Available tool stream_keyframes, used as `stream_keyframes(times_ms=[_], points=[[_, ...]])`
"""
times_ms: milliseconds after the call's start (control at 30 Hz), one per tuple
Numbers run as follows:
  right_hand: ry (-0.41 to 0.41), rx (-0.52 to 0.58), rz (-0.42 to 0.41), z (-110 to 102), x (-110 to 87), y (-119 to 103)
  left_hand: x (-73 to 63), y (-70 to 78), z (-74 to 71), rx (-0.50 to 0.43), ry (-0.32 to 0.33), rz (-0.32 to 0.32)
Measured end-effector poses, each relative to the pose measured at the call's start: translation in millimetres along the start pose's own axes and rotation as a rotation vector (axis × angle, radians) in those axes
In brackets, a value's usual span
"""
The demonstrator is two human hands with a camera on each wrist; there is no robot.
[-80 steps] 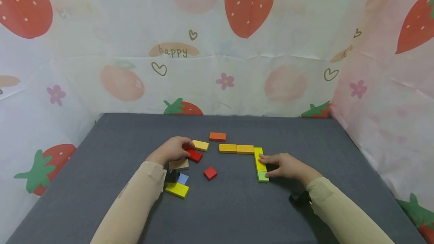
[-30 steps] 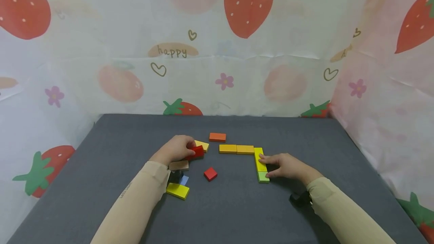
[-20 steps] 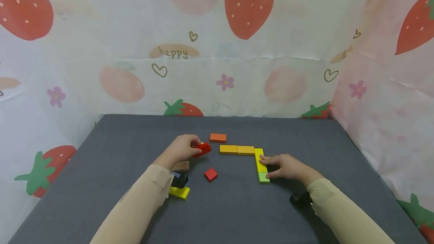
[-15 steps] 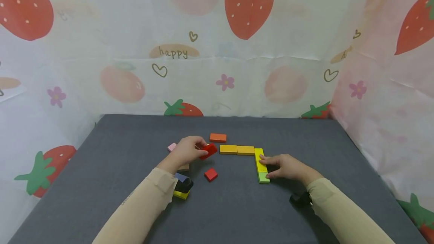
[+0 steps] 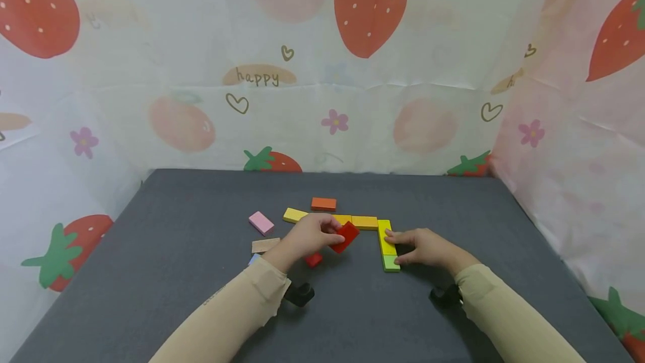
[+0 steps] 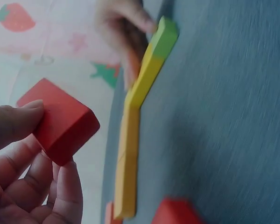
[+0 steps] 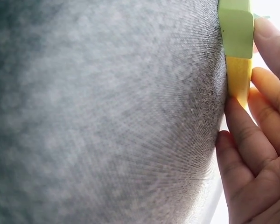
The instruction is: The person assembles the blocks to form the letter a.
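A red rectangular block (image 5: 349, 236) is pinched between the thumb and fingers of my left hand (image 5: 308, 237), tilted and raised above the table. In the left wrist view the thumb presses one face of this red block (image 6: 63, 119), with the fingers behind it. My right hand (image 5: 428, 248) rests beside the row, its fingertips touching a yellow block (image 5: 384, 226) and its thumb at a light green block (image 5: 390, 265). The right wrist view shows relaxed fingers along the side of the green block (image 7: 236, 30) and the yellow one. Two amber blocks (image 5: 365, 222) join the yellow block's far end, forming a corner.
Orange (image 5: 323, 204), pale yellow (image 5: 294, 215), pink (image 5: 261, 223) and tan (image 5: 263, 246) blocks lie loose on the grey table (image 5: 201, 206). A smaller red block (image 5: 314, 260) and a blue block (image 5: 254, 259) are partly covered by the left arm.
My left hand has lifted the red block and carried it rightward, past the pale yellow block, toward the row. The pink block has come into sight. The right hand stays in place.
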State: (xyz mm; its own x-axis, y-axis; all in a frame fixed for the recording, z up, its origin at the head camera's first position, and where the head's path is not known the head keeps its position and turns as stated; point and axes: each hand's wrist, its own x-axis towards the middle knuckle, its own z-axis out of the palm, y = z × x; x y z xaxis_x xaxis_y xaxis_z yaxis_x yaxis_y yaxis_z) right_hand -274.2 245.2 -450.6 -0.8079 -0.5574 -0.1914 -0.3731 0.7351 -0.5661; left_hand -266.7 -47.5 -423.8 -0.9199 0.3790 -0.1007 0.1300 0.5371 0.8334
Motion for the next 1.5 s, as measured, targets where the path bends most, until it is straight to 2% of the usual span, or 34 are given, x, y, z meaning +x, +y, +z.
stream_keyframes(times_ms=[200, 367, 567, 700, 867, 1133, 1267, 1500], points=[[0.002, 0.012, 0.004, 0, 1.1, 1, 2.2, 4.9, 20.4, -0.022, -0.069, 0.029], [0.006, 0.013, -0.002, 0, 1.8, 1, 3.7, 7.4, 36.9, -0.103, -0.128, 0.034], [0.012, 0.004, -0.013, 0, 2.1, 2, 0.6, 11.2, 56.7, -0.243, -0.237, -0.032], [0.010, 0.003, -0.018, 1, 2.2, 2, -3.1, 11.9, 68.1, -0.303, -0.286, -0.090], [0.010, 0.004, -0.022, 0, 2.2, 3, -7.0, 13.2, 81.9, -0.332, -0.287, -0.165], [0.012, 0.011, -0.015, 1, 2.5, 3, -9.6, 17.1, 98.2, -0.259, -0.221, -0.267], [0.016, 0.000, -0.018, 1, 2.1, 3, -8.3, 17.2, 101.4, -0.240, -0.213, -0.279], [0.016, -0.006, -0.042, 1, 0.6, 4, -6.8, 21.1, 101.4, -0.160, -0.241, -0.244]])
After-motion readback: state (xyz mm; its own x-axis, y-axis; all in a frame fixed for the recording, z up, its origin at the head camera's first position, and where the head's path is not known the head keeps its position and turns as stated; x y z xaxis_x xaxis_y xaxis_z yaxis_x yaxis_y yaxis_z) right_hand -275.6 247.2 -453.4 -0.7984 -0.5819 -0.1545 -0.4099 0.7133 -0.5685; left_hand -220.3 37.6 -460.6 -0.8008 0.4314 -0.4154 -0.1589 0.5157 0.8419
